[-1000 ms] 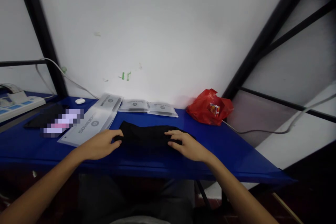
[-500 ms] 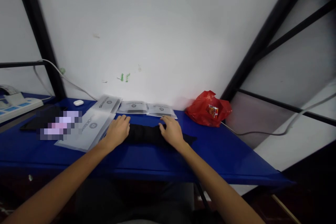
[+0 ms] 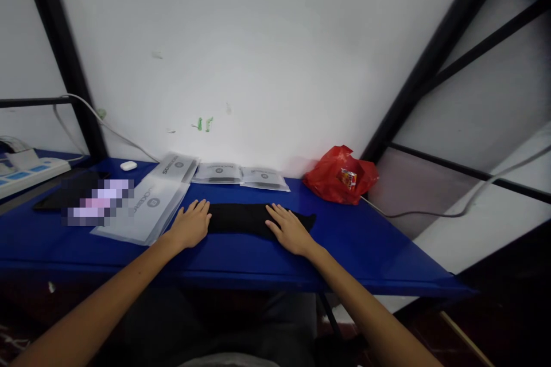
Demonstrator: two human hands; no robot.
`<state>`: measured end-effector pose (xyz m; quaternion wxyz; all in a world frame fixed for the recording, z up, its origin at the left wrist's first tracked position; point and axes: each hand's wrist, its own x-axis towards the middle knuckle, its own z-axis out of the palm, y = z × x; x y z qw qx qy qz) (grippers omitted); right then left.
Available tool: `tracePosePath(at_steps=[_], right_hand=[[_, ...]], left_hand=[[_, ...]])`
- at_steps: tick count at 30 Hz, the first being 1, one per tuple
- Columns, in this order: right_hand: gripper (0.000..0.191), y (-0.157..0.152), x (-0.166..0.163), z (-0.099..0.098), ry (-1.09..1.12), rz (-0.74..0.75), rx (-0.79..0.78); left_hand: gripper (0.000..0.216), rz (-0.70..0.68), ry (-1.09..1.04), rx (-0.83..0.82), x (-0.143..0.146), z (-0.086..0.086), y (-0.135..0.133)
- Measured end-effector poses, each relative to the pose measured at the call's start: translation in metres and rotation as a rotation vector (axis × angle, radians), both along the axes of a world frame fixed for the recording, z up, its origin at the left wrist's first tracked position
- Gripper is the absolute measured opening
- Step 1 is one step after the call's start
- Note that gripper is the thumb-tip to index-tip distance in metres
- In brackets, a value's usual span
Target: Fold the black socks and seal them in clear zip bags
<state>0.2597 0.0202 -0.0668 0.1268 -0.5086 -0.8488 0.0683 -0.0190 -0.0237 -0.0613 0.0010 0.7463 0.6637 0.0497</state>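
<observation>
A long strip of black cloth point(image 3: 239, 219) lies flat across the blue table, its kind not clear from here. My left hand point(image 3: 192, 223) rests flat over its left end with the fingers stretched out. Toward the other end my right hand point(image 3: 289, 228) lies on the cloth, fingers extended and palm down. A narrow tip of the cloth sticks out to the right beyond that hand. The parts beneath both hands are hidden.
Printed frosted plastic bags point(image 3: 148, 212) overlap at the left; a flat bag point(image 3: 218, 172) and another bag point(image 3: 264, 178) lie along the wall. A red plastic bag point(image 3: 331, 178) sits at the right. A white earbud case point(image 3: 128, 166) and a power strip point(image 3: 34, 175) stand at the left.
My fingers have flattened and spread on the black cloth, which looks smoother now. My right hand has shifted slightly right and nearer to me.
</observation>
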Motion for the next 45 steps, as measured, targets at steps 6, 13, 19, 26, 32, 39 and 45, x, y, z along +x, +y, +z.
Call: tracePosePath(at_steps=[6, 13, 19, 26, 32, 39, 45], right_hand=[[0.064, 0.02, 0.032, 0.007, 0.041, -0.124, -0.17], [0.068, 0.048, 0.065, 0.011, 0.167, -0.221, -0.224], [0.05, 0.05, 0.07, 0.002, 0.281, -0.186, -0.128], [0.026, 0.045, 0.068, -0.002, 0.433, -0.267, 0.122], [0.026, 0.041, 0.064, 0.001, 0.404, -0.292, 0.207], [0.03, 0.039, 0.059, -0.003, 0.326, -0.244, 0.204], [0.047, 0.042, 0.055, -0.015, 0.118, -0.216, 0.11]], left_hand=[[0.048, 0.013, 0.079, -0.036, 0.0, 0.009, -0.009], [0.045, -0.017, 0.092, -0.088, -0.01, 0.022, -0.021], [0.042, -0.059, 0.048, -0.162, -0.024, 0.04, -0.021], [0.047, 0.0, -0.145, -0.297, -0.033, 0.046, -0.014], [0.04, -0.01, -0.179, -0.289, -0.047, 0.06, -0.013], [0.046, 0.199, -0.096, -0.099, -0.069, 0.089, -0.004], [0.043, 0.221, -0.248, -0.02, -0.05, 0.107, 0.004]])
